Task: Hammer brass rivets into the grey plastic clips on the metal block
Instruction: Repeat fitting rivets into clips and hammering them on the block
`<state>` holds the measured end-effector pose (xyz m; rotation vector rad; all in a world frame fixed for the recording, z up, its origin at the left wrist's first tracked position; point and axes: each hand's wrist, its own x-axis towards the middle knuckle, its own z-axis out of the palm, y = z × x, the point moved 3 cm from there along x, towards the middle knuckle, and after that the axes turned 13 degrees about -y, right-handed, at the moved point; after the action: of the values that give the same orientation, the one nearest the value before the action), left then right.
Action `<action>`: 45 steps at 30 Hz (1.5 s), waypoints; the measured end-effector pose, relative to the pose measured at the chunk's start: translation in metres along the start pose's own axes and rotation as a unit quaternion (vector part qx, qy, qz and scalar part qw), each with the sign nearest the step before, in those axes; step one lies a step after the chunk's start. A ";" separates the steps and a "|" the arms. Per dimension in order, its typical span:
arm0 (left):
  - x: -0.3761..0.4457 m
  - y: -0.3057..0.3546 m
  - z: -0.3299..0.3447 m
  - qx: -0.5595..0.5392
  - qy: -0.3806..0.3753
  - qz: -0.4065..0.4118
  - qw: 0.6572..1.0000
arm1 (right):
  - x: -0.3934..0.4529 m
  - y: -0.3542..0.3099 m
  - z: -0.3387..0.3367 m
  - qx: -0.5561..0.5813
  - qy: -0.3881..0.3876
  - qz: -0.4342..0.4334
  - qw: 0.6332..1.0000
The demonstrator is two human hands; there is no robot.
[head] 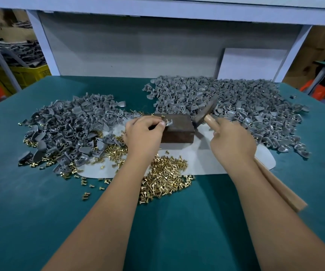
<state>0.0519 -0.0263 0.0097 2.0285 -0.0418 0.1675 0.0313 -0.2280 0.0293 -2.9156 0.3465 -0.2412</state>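
Pinching a grey plastic clip [167, 123] at the near-left edge of the metal block [177, 128], our left hand [144, 135] curls its fingertips round it, we judge to steady it for the blow. Left of us lies one clip heap [67, 126], mixed with brass rivets [163, 178] that spread toward us, within easy reach. Rightward, our right hand [232, 141] wraps the wooden handle of the hammer [204, 112], its head raised just beside the block's right end. That head is blurred, so its exact tilt is unclear. Beyond it spreads the larger clip pile [236, 102]. We can read no writing or labels anywhere.
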 end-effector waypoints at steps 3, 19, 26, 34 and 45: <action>-0.002 0.001 -0.001 -0.012 -0.008 0.003 1.000 | 0.000 -0.002 0.005 -0.025 -0.006 -0.011 1.000; -0.002 0.002 0.003 0.092 0.009 0.037 0.995 | 0.011 -0.079 0.008 0.197 -0.013 -0.172 0.965; -0.003 0.002 0.003 0.113 0.034 0.051 0.992 | 0.007 -0.092 0.011 0.102 0.043 -0.169 0.979; -0.003 0.001 0.004 0.134 0.044 0.034 0.989 | -0.001 -0.099 0.018 0.048 0.101 -0.177 0.978; -0.003 0.001 0.003 0.127 0.038 0.029 0.991 | 0.000 -0.099 0.021 0.094 0.086 -0.155 0.980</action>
<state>0.0487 -0.0294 0.0086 2.2749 -0.0323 0.2982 0.0561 -0.1297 0.0300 -2.7534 -0.1074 -0.5444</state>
